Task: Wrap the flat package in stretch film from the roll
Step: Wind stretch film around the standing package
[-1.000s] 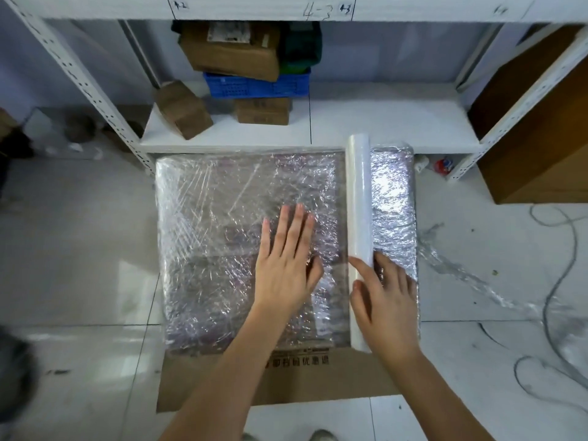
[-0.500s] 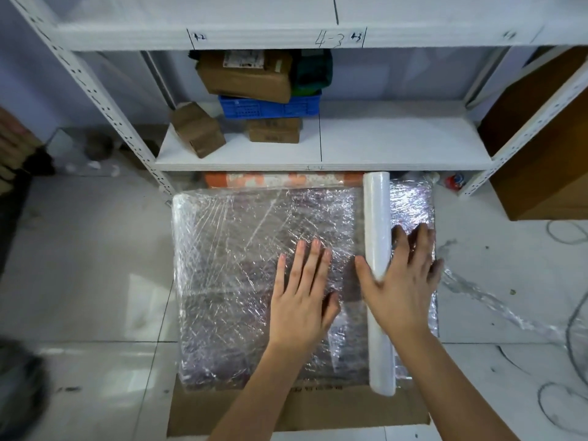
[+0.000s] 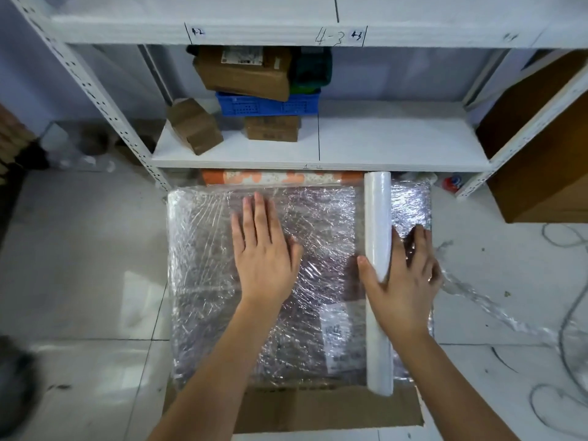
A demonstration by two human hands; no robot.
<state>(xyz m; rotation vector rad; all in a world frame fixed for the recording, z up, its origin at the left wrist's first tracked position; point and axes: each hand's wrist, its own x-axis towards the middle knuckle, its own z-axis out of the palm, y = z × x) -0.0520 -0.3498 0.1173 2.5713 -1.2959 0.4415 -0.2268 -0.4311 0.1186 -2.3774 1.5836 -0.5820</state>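
Note:
The flat package [image 3: 203,281], square and covered in crinkled clear film, lies on a sheet of cardboard [image 3: 318,409] on the floor. A white roll of stretch film [image 3: 377,218] lies across its right part, running from the far edge to the near edge. My left hand [image 3: 264,253] presses flat on the film with straight fingers, left of the roll. My right hand [image 3: 404,281] lies over the roll's middle, thumb on its left side and fingers spread on its right.
A white metal shelf rack [image 3: 318,154] stands right behind the package, holding cardboard boxes [image 3: 194,125] and a blue crate [image 3: 267,105]. An orange patterned roll [image 3: 270,177] lies under the shelf. Crumpled film [image 3: 477,300] and cables [image 3: 569,313] trail on the floor at right.
My left hand slid away from me and leftward across the film, still flat. My right hand moved up the roll and stays on it. The view shifted, showing more of the shelf.

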